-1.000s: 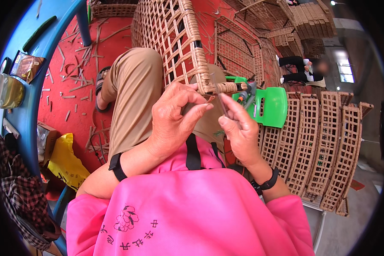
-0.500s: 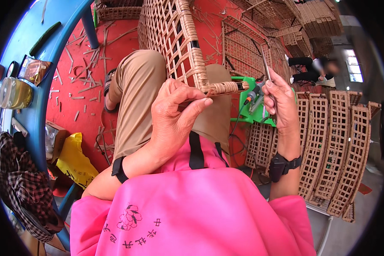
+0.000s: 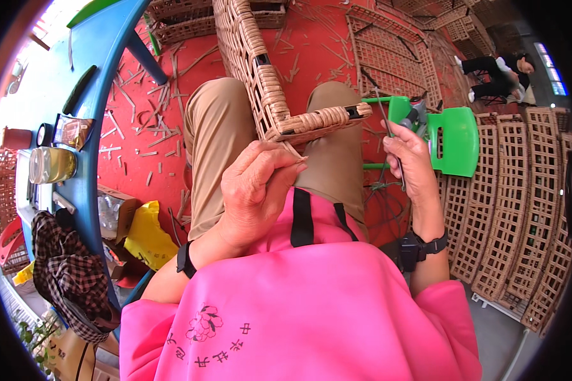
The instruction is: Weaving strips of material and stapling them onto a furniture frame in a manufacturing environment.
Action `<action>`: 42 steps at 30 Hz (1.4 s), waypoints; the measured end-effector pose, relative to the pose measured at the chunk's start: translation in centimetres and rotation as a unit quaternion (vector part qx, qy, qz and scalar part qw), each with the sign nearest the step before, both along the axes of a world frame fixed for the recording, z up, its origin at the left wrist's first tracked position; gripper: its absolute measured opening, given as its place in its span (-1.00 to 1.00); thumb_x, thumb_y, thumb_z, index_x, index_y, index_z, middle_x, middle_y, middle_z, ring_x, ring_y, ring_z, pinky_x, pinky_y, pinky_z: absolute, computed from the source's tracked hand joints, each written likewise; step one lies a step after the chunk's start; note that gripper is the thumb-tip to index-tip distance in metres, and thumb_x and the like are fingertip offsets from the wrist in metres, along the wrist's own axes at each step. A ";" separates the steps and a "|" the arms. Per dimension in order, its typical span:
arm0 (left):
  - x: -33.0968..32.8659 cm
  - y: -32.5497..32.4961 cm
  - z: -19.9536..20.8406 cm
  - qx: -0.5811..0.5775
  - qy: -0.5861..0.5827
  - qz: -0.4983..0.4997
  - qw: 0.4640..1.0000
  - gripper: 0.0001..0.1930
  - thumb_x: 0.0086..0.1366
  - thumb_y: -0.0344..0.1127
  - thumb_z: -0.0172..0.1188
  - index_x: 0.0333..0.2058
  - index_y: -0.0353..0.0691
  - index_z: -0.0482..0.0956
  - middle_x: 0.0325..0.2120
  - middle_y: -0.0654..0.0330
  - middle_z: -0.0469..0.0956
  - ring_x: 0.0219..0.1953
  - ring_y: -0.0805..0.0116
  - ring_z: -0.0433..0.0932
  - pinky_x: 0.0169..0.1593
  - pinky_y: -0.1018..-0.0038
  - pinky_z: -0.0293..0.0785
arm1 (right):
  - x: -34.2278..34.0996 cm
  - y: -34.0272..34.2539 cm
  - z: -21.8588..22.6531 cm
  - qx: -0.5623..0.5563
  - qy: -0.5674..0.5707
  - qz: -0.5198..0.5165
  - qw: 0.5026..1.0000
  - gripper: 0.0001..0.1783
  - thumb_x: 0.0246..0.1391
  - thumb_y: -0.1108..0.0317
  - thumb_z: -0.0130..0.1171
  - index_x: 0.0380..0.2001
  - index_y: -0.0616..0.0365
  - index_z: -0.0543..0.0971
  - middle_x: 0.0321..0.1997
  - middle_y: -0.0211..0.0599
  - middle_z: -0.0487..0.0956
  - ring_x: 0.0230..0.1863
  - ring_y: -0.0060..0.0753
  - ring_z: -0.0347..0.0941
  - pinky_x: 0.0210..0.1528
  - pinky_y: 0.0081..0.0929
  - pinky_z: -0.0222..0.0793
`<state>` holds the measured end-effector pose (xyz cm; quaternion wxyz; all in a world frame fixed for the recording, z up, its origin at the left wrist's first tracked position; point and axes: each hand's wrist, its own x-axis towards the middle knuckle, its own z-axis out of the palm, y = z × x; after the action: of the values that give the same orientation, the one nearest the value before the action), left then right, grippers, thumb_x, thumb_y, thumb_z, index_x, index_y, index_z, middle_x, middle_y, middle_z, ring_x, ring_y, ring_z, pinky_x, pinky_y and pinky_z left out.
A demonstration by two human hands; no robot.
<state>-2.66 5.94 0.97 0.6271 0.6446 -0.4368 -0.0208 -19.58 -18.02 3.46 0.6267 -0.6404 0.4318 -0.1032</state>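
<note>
A woven wicker panel with a wrapped, L-shaped edge rests over my knees, its corner toward me. Just below that corner my left hand is closed, pinching a short tan wicker strip between thumb and fingers. The strip slants up to the underside of the corner. Dark bits of the inner frame show through the wrapping. To the right, apart from the panel, my right hand is closed around a long, thin metal tool that points up and away. Its exact kind cannot be made out.
A green plastic stool with tools on it stands beyond my right hand. Stacked wicker panels line the right. On the left, a blue table carries a jar. Strip scraps litter the red floor. Another person sits far right.
My left hand has drawn slightly toward me, away from the panel's corner, and the strip now shows between them. My right hand still holds the tool. The whole view has shifted.
</note>
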 end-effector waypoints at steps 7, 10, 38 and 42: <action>0.3 -1.1 0.5 0.022 -0.056 0.027 0.998 -0.82 0.06 -0.63 0.38 -0.36 -0.31 0.60 -0.42 0.12 0.56 -0.39 0.23 0.55 -0.32 0.43 0.48 | -1.6 -0.2 -2.9 0.020 -0.044 -0.073 0.996 -0.44 0.19 0.32 0.24 0.23 0.22 0.43 -0.42 -0.57 0.46 -0.59 -0.81 0.27 -0.69 -0.80 0.07; 0.0 -1.2 0.5 0.051 0.025 0.045 0.997 -0.84 0.08 -0.60 0.39 -0.34 -0.31 0.63 -0.39 0.14 0.58 -0.33 0.28 0.57 -0.25 0.45 0.49 | -2.6 -1.2 -5.4 -0.021 -0.039 -0.099 0.994 -0.45 0.12 0.33 0.32 0.18 0.22 0.49 -0.40 -0.53 0.51 -0.59 -0.73 0.32 -0.67 -0.67 0.14; -0.9 -0.2 1.9 0.121 0.289 -0.030 0.949 -0.96 0.22 -0.52 0.26 -0.40 -0.38 0.61 -0.39 0.17 0.53 -0.23 0.35 0.47 -0.07 0.46 0.35 | -32.0 -33.9 -29.7 -0.265 0.041 -0.337 0.903 -0.65 0.02 0.41 0.24 -0.08 0.23 0.63 -0.50 -0.50 0.43 -0.47 -0.54 0.32 -0.50 -0.44 0.20; -2.1 -0.1 3.1 0.125 0.409 0.009 0.904 -0.91 0.30 -0.45 0.26 -0.38 -0.36 0.64 -0.41 0.23 0.53 -0.28 0.51 0.47 -0.12 0.56 0.36 | -18.3 -26.9 -23.3 -0.133 -0.029 -0.333 0.933 -0.38 0.11 0.41 0.34 0.26 0.20 0.46 -0.34 -0.47 0.54 -0.45 -0.73 0.38 -0.56 -0.75 0.10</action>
<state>-4.73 5.84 4.08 0.6653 0.6563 -0.1297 -0.3314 -37.84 -44.91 -19.89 0.4777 -0.5339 0.5846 -0.3808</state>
